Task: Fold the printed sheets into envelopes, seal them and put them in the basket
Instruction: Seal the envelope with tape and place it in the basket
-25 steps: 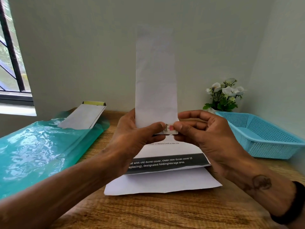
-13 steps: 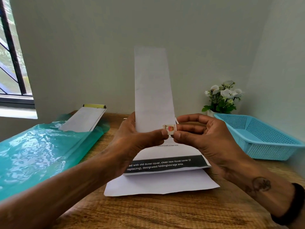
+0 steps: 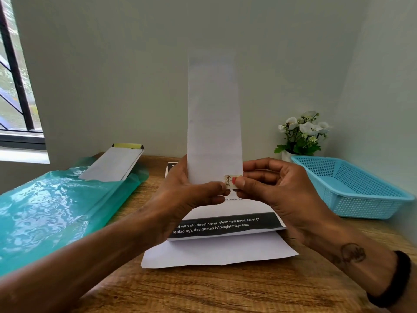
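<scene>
**Sealing under way on one folded sheet; basket not yet filled**

A narrow folded sheet [image 3: 214, 114] is held upright above the surface [image 3: 225, 290], and a small printed sticker [image 3: 230, 182] is being set at its lower right corner. The folding of this piece is judged to be finished, and sealing is taken to be the step in hand; whether the sticker is yet pressed fully down cannot be told. No envelope can be seen inside the blue basket [image 3: 352, 177], which stands well apart on the right, near a small pot of white flowers [image 3: 302, 134]. Further printed sheets [image 3: 225, 224] lie stacked flat beneath the hands, so more folding is judged to remain. A white packet [image 3: 112, 164] rests on a green plastic bag [image 3: 56, 211] at the left.

The left hand [image 3: 180, 195] is wrapped around the lower left edge of the folded sheet, with the thumb laid across its front and reaching the sticker. The right hand [image 3: 277, 188] is curled, and the sticker, with the sheet's corner, is pinched between thumb and forefinger. Neither hand is relaxed.
</scene>
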